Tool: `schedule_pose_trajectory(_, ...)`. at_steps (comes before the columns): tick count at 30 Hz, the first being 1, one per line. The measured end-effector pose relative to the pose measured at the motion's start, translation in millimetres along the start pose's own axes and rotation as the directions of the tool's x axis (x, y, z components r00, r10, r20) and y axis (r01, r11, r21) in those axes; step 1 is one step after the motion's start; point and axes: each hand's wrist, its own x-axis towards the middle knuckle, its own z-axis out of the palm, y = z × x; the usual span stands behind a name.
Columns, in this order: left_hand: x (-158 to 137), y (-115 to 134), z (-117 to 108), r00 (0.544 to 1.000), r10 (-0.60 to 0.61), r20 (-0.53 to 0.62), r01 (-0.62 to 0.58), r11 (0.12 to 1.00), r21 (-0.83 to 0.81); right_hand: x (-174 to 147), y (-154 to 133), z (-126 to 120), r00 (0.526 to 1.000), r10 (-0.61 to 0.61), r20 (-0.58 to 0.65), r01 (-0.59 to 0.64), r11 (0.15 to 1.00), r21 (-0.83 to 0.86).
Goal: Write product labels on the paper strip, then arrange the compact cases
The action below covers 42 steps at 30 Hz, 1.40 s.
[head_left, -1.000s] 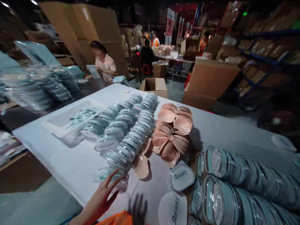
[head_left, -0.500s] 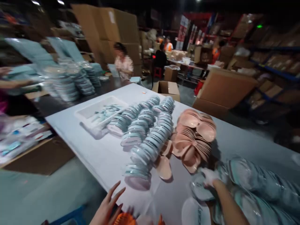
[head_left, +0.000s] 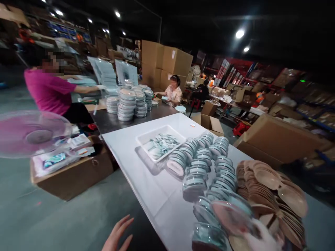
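Note:
My left hand hangs low at the front, beside the table's edge, fingers apart and nothing in them. My right hand, in a pale glove and smeared by motion, grips a clear-wrapped oval pack with a pinkish face. That pack is held over rows of similar wrapped oval packs, which stand on edge with pale green rims. Close to the right hand lie nested stacks of peach, spoon-shaped oval pieces. The nearest wrapped pack is partly cut off by the frame's lower edge.
A white tray of small green-white sachets sits on the white table. Beyond it, a dark table bears stacked round packs, with co-workers seated around. At left are a fan and a filled carton; another carton stands behind.
The view has swung left. My right hand has left the wrapped packs at the right and carried one over the rows. My left hand stays open; the orange basket is out of view.

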Motion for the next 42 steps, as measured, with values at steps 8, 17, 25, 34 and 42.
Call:
schedule_pose_trajectory(8, 186.6, 5.7, 3.4, 0.961, 0.118, 0.251, -0.205, 0.912, 0.354, -1.8, -231.1, 219.4, 0.895, -0.386, 0.223, 0.404, 0.914, -0.040)
schedule_pose_trajectory(17, 380.0, -50.2, 39.2, 0.710, 0.327, 0.623, -0.641, 0.667, 0.380, 41.9, -193.4, 364.6, 0.969, -0.248, -0.018, 0.241, 0.956, -0.167)
schedule_pose_trajectory(25, 405.4, -111.2, -20.0, 0.653, 0.396, 0.645, -0.702, 0.635, 0.321, 64.6, -204.9, 374.1, 0.944, -0.293, -0.153, 0.257, 0.941, -0.219)
schedule_pose_trajectory(34, 384.8, -24.0, 80.4, 0.359, 0.704, 0.612, -0.746, 0.611, -0.265, 199.9, -218.6, 322.5, 0.979, 0.186, -0.080, -0.182, 0.982, 0.050)
schedule_pose_trajectory(42, 425.2, 70.7, 171.9, 0.327, 0.611, 0.721, -0.533, 0.749, -0.394, 362.2, -229.7, 345.6, 0.965, 0.079, 0.249, -0.030, 0.980, -0.194)
